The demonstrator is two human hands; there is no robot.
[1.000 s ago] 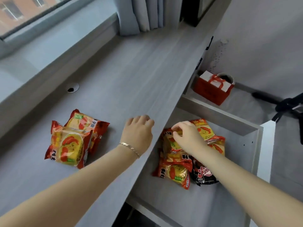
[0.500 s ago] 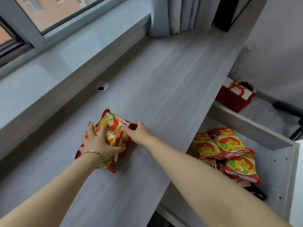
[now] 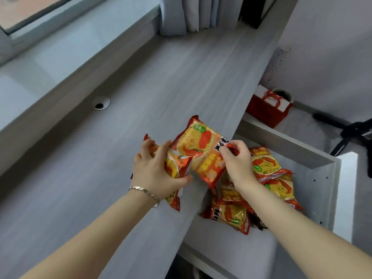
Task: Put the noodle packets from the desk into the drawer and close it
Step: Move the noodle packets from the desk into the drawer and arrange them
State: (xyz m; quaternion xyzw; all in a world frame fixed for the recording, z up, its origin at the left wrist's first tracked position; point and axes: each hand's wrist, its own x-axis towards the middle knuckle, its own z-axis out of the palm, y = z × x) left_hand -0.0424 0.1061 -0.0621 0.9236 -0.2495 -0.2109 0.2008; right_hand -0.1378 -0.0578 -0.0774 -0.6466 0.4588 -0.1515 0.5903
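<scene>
Two red-and-yellow noodle packets are lifted over the desk's right edge. My left hand [image 3: 156, 170] grips one noodle packet [image 3: 174, 168] from above, its lower end poking out under my wrist. My right hand [image 3: 236, 162] pinches the corner of the second packet [image 3: 199, 152], which tilts toward the open drawer [image 3: 322, 178]. Several more packets [image 3: 265, 166] lie piled inside the drawer, partly hidden by my right forearm. The grey desk [image 3: 141, 97] fills the middle of the view.
A cable hole [image 3: 101, 103] sits in the desk near the window sill. A red gift bag [image 3: 265, 111] stands on the floor beyond the drawer. Black tripod legs [image 3: 350, 131] lie at the right. Curtains [image 3: 193, 13] hang at the desk's far end.
Both hands went to the two packets on the desk, took hold of them and carried them right to the desk edge beside the drawer. The camera view shifted too.
</scene>
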